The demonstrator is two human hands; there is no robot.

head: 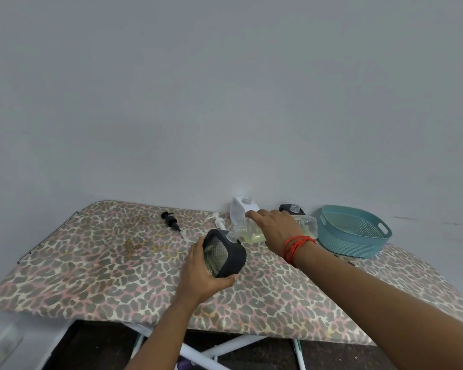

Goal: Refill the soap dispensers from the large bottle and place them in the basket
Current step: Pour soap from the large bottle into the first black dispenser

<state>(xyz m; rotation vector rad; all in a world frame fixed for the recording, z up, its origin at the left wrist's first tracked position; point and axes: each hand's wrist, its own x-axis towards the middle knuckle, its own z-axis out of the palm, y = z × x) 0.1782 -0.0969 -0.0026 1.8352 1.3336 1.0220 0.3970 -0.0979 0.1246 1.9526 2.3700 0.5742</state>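
Observation:
My left hand [198, 273] grips a black square soap dispenser [225, 253] with a clear diamond-patterned face, tilted above the leopard-print board [96, 263]. My right hand [275, 231] holds the large clear bottle [309, 225] on its side, its neck [235, 232] meeting the dispenser's opening; yellowish liquid lies inside the bottle. A white dispenser [239, 209] without a pump stands behind, and a second black dispenser [292, 208] stands partly hidden behind my right hand. The teal basket [358, 241] sits at the right.
A black pump head [170, 219] and a white pump head [217, 219] lie loose on the board behind the dispenser. The grey wall runs close behind the board. The board's white legs [225, 351] show below the front edge.

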